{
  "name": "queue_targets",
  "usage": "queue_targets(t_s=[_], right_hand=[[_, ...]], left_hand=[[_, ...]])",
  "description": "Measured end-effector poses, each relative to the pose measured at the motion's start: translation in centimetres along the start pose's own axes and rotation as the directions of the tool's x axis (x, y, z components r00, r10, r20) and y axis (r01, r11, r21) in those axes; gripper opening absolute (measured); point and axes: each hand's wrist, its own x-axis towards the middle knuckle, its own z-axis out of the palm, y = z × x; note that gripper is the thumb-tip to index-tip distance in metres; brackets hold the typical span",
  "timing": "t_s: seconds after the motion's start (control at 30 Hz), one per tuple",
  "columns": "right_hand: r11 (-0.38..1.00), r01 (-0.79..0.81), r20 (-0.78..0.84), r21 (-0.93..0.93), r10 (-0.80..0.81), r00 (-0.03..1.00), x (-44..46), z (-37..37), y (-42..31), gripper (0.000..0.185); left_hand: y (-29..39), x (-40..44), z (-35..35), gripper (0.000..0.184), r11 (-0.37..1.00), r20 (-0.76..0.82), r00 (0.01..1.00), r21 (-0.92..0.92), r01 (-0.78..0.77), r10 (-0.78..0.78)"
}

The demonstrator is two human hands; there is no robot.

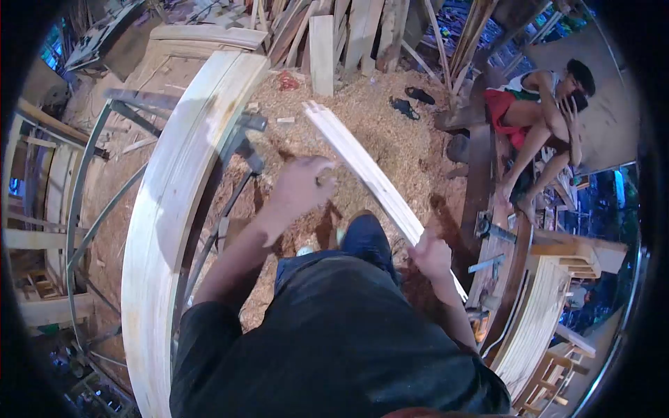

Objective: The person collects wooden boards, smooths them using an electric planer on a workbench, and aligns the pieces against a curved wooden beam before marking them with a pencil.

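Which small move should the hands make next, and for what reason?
Probably bring the left hand to the far part of the wooden strips: it appears empty and stands apart from them, while only the right hand grips them, toward their near end.

Lumber (367,171) over shavings (411,164), board (178,167) at left

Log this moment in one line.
Right hand: gripping wooden strips | Left hand: curled, apart from strips | At left: curved wooden plank | Underfoot: wood shavings
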Motion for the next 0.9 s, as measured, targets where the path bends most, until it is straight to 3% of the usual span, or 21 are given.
queue_targets(t_s=[0.07, 0.13, 0.2, 0.23, 0.27, 0.33, 0.43, 0.53, 0.63, 0.77, 0.9], right_hand=[[0.999, -0.045, -0.031, 0.004, 0.045, 0.999, 5.5, 0.2, 1.9, 0.057], [0.994, -0.111, 0.025, -0.021, 0.111, 0.993, 11.9, 0.3, 3.7, 0.058], [0.991, -0.120, 0.056, -0.051, 0.123, 0.991, 18.4, 0.6, 5.7, 0.058], [0.989, -0.146, 0.162, 0.011, 0.143, 0.976, 22.0, -0.6, 6.1, 0.062], [0.990, -0.139, 0.164, -0.009, 0.138, 0.977, 25.6, -1.3, 6.4, 0.063], [0.990, -0.130, 0.173, -0.052, 0.137, 0.975, 32.2, -2.7, 7.0, 0.066], [0.998, -0.054, 0.205, -0.036, 0.060, 0.977, 41.9, -6.4, 4.6, 0.069], [0.993, -0.039, 0.226, -0.108, 0.062, 0.972, 52.0, -9.0, -0.4, 0.068], [0.999, 0.024, 0.337, -0.025, -0.015, 0.941, 62.2, -9.9, -6.7, 0.069], [0.964, 0.190, 0.282, -0.187, -0.132, 0.950, 75.7, -7.4, -14.8, 0.068], [0.862, 0.295, 0.394, -0.412, -0.123, 0.911, 87.6, -6.0, -22.6, 0.069]], left_hand=[[-5.4, 3.8, -0.7, 0.032, 0.988, -0.040, 0.988, 0.027, 0.152, -0.151], [-12.4, 7.2, -1.0, 0.033, 0.965, -0.240, 0.949, 0.114, 0.238, -0.206], [-17.8, 11.0, -2.7, 0.037, 0.825, -0.370, 0.772, 0.029, 0.565, -0.516], [-20.9, 12.4, -3.6, 0.038, 0.790, -0.539, 0.720, 0.154, 0.594, -0.436], [-24.2, 13.4, -4.7, 0.040, 0.724, -0.677, 0.661, 0.273, 0.633, -0.323], [-30.3, 13.4, -6.7, 0.050, 0.558, -0.747, 0.450, 0.129, 0.820, -0.489], [-37.5, 11.4, -6.0, 0.061, 0.056, -0.775, 0.247, 0.265, 0.963, -0.581], [-35.0, 15.2, -6.5, 0.065, -0.067, -0.775, 0.032, 0.095, 0.993, -0.631], [-35.8, 14.8, -6.7, 0.063, -0.078, -0.780, 0.027, 0.097, 0.992, -0.626], [-36.1, 15.1, -7.3, 0.062, -0.111, -0.757, -0.039, 0.044, 0.993, -0.653], [-35.9, 15.6, -7.4, 0.059, -0.070, -0.796, -0.036, 0.008, 0.997, -0.604]])
